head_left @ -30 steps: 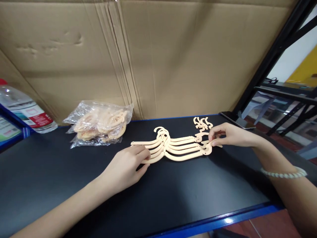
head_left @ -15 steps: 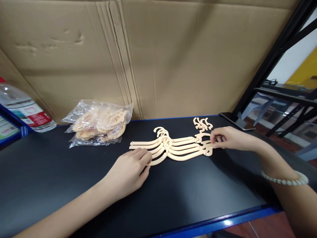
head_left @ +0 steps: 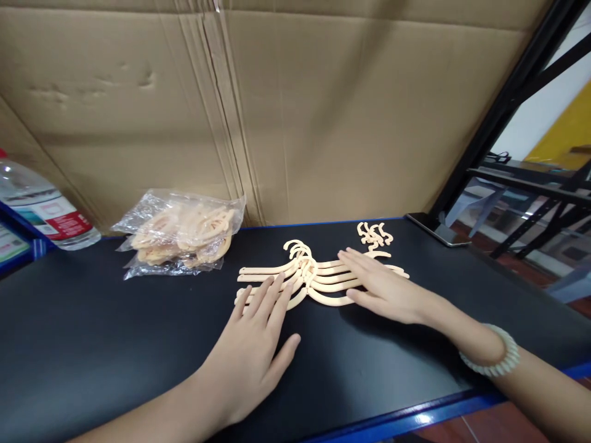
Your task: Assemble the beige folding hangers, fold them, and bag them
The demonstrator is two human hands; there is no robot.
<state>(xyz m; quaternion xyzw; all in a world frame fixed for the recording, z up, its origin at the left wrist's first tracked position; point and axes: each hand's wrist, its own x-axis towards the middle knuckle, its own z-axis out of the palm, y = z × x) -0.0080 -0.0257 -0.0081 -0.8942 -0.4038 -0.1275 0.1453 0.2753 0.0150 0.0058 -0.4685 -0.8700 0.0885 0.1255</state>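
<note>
Several cream hanger-shaped flat pieces [head_left: 318,277] lie overlapped in a row on the black tabletop [head_left: 115,332]. My left hand [head_left: 258,335] lies flat, palm down, with its fingers spread over the left ends of the pieces. Resting flat on their right half is my right hand [head_left: 381,286], fingers spread; a pale bead bracelet [head_left: 492,357] circles that wrist. Neither hand grips anything. A few small cream hook-shaped bits [head_left: 373,235] sit just behind the row.
A clear plastic bag of more cream pieces [head_left: 182,237] lies at the back left. A water bottle [head_left: 44,206] lies on its side at the far left. A phone [head_left: 431,229] rests at the back right by a black frame [head_left: 503,101]. Cardboard [head_left: 300,111] forms the back wall.
Both hands let go of the ends of the pieces and flattened onto them, the right hand sliding left toward the middle. The row of pieces shifted slightly left.
</note>
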